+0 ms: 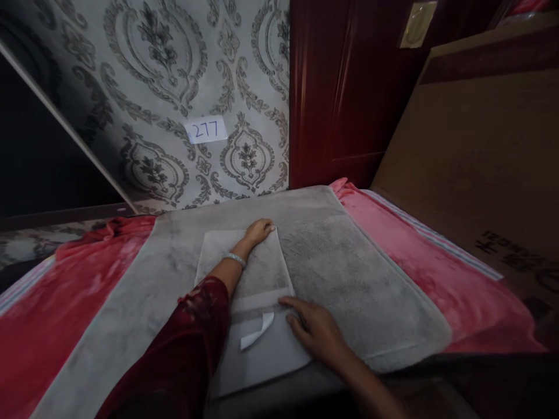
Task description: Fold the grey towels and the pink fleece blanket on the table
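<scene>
A flat, see-through plastic bag lies lengthwise on a grey plush mat. A paler band crosses it, and a short curled white strip rests on its near half. My left hand reaches to the bag's far right corner, its fingers closed on that corner. A bracelet circles the left wrist, and the red sleeve hides part of the bag's left side. Over the bag's right edge, near the pale band, is my right hand. Its index finger and thumb are apart, the fingertips at the plastic.
Red plush cloth shows left of the mat and pink cloth right of it. A large cardboard box stands at right. Behind are a patterned wall with a "277" paper label and a dark red panel.
</scene>
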A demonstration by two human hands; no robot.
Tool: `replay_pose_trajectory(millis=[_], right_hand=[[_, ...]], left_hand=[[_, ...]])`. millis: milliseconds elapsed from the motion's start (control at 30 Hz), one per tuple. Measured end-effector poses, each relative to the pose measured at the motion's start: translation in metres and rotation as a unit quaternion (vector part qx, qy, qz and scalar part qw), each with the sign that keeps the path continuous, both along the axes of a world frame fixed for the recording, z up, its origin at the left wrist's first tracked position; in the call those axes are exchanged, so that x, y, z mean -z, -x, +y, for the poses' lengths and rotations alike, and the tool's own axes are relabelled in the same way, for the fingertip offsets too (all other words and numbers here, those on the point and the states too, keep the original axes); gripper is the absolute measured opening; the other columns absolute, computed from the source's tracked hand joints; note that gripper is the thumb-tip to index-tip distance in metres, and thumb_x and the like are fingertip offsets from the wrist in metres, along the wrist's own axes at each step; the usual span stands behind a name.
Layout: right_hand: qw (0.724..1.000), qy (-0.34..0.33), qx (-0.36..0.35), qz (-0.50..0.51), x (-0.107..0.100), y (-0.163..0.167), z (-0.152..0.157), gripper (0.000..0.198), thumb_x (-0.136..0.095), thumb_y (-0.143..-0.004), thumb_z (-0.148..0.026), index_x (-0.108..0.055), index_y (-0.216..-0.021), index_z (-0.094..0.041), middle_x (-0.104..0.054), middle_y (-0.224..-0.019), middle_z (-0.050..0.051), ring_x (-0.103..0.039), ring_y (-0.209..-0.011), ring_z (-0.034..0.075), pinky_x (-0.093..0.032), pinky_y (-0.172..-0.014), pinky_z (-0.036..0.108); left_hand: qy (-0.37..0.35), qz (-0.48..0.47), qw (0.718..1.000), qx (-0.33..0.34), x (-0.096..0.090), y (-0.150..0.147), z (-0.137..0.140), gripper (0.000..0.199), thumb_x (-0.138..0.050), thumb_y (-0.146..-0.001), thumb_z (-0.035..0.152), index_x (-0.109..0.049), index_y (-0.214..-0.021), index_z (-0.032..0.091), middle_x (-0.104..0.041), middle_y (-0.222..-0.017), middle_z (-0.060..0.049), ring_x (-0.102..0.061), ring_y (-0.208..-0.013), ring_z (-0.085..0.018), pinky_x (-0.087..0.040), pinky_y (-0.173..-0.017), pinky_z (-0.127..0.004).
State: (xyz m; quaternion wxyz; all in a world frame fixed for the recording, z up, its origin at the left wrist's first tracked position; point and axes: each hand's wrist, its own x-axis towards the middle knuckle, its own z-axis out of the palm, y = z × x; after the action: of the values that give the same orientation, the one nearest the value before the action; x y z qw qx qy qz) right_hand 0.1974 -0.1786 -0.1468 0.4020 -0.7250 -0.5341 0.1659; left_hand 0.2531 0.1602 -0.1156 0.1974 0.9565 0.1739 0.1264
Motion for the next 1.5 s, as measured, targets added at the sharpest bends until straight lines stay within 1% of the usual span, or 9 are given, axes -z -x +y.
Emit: replay_pose_trajectory(millis=[233, 433, 533, 700, 833, 1100, 1200, 1367, 1500], right_hand=[[1.0, 0.029, 0.001, -0.001, -0.003, -0.004, 0.001, 0.046, -0.05, -0.092, -0.03, -0.067, -0.133, -0.023, -0.073, -0.122, 0.006, -0.07, -0.104, 0.023, -0.054, -0.097, 0.038], [0.996, 0.081, 0.012, -0.043, -0.011, -0.008, -0.006, 0.049, -0.05, -0.093, -0.033, -0.061, -0.139, -0.019, -0.074, -0.089, 0.005, -0.067, -0.082, 0.023, -0.053, -0.081, 0.034], [0.986, 0.097, 0.053, -0.122, -0.035, -0.009, -0.004, 0.05, -0.049, -0.095, -0.033, -0.058, -0.142, -0.018, -0.073, -0.103, 0.01, -0.067, -0.095, 0.027, -0.051, -0.087, 0.038], [0.969, 0.039, 0.019, -0.242, -0.074, 0.003, 0.047, 0.063, -0.042, -0.102, -0.042, -0.04, -0.158, -0.016, -0.046, -0.155, 0.015, -0.038, -0.145, 0.034, -0.032, -0.118, 0.05], [0.95, 0.136, -0.008, -0.281, -0.057, 0.015, 0.088, 0.078, -0.047, -0.101, -0.055, -0.027, -0.164, -0.015, -0.017, -0.17, 0.014, -0.008, -0.157, 0.035, -0.013, -0.125, 0.055], [0.938, 0.157, -0.014, -0.31, -0.015, 0.016, 0.087, 0.08, -0.045, -0.101, -0.06, -0.025, -0.165, -0.016, -0.01, -0.17, 0.014, -0.005, -0.157, 0.034, -0.008, -0.126, 0.055], [0.94, 0.16, -0.024, -0.302, -0.027, 0.013, 0.089, 0.079, -0.05, -0.1, -0.058, -0.029, -0.163, -0.016, -0.016, -0.169, 0.015, -0.01, -0.157, 0.036, -0.014, -0.125, 0.056], [0.948, 0.13, -0.021, -0.29, -0.068, -0.008, 0.122, 0.055, -0.044, -0.105, -0.044, -0.052, -0.151, -0.015, -0.053, -0.15, 0.018, -0.047, -0.141, 0.031, -0.036, -0.117, 0.045], [0.934, 0.123, 0.002, -0.335, -0.077, -0.028, 0.163, 0.058, -0.039, -0.106, -0.047, -0.04, -0.159, -0.021, -0.033, -0.165, 0.013, -0.026, -0.153, 0.033, -0.022, -0.123, 0.054]], left_hand=[[-0.043, 0.032, 0.998, -0.017, -0.03, 0.016, -0.014, 0.039, -0.058, -0.093, 0.026, -0.066, -0.129, 0.014, -0.066, -0.132, -0.015, -0.06, -0.122, -0.025, -0.044, -0.107, -0.033], [-0.082, 0.07, 0.993, -0.04, -0.058, 0.087, -0.012, 0.052, -0.053, -0.098, 0.032, -0.053, -0.147, 0.014, -0.055, -0.151, -0.014, -0.05, -0.14, -0.027, -0.035, -0.117, -0.035], [-0.091, 0.102, 0.988, -0.065, -0.063, 0.122, -0.012, 0.053, -0.052, -0.1, 0.036, -0.051, -0.148, 0.015, -0.056, -0.15, -0.015, -0.05, -0.14, -0.03, -0.035, -0.117, -0.04], [-0.115, 0.118, 0.98, -0.114, -0.058, 0.151, -0.03, 0.055, -0.046, -0.102, 0.041, -0.048, -0.151, 0.016, -0.044, -0.159, -0.019, -0.037, -0.149, -0.036, -0.022, -0.123, -0.057], [-0.136, 0.12, 0.974, -0.138, -0.037, 0.161, -0.046, 0.063, -0.044, -0.102, 0.047, -0.041, -0.156, 0.015, -0.033, -0.165, -0.021, -0.025, -0.154, -0.037, -0.015, -0.123, -0.064], [-0.131, 0.133, 0.971, -0.148, -0.01, 0.17, -0.043, 0.069, -0.037, -0.101, 0.057, -0.036, -0.16, 0.02, -0.028, -0.167, -0.019, -0.023, -0.156, -0.038, -0.016, -0.122, -0.066], [-0.109, 0.133, 0.974, -0.146, -0.019, 0.17, -0.041, 0.068, -0.039, -0.101, 0.054, -0.036, -0.159, 0.019, -0.028, -0.167, -0.02, -0.022, -0.156, -0.038, -0.015, -0.122, -0.066], [-0.083, 0.081, 0.986, -0.123, -0.037, 0.194, -0.061, 0.057, -0.041, -0.102, 0.046, -0.049, -0.152, 0.02, -0.036, -0.164, -0.018, -0.028, -0.154, -0.034, -0.015, -0.125, -0.06], [-0.091, 0.062, 0.993, -0.041, -0.025, 0.239, -0.112, 0.071, -0.05, -0.094, 0.062, -0.043, -0.157, 0.029, -0.036, -0.165, -0.014, -0.026, -0.155, -0.035, -0.015, -0.127, -0.059]])
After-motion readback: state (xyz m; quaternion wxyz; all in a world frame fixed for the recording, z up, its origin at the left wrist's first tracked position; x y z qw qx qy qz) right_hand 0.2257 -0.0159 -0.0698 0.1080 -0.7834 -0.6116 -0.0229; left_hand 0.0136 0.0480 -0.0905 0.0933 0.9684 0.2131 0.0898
